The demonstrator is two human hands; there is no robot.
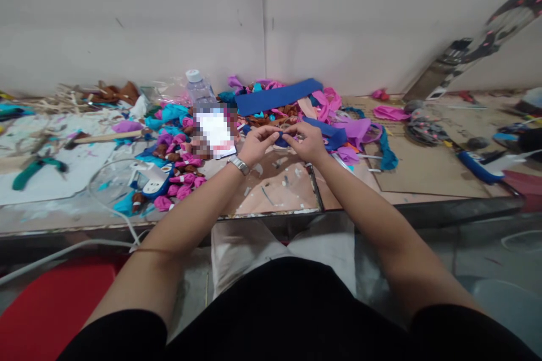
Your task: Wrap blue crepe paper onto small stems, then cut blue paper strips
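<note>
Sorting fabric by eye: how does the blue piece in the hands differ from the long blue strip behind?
The blue piece is small, bunched and pinched between left hand and right hand. The long blue strip is bigger, flat and untouched on the scrap pile. Both are the same dark blue.

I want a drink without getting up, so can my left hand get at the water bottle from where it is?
Probably yes. The water bottle stands upright beyond the left hand, with only low fabric scraps between them, but that hand now pinches a blue fabric piece.
</note>
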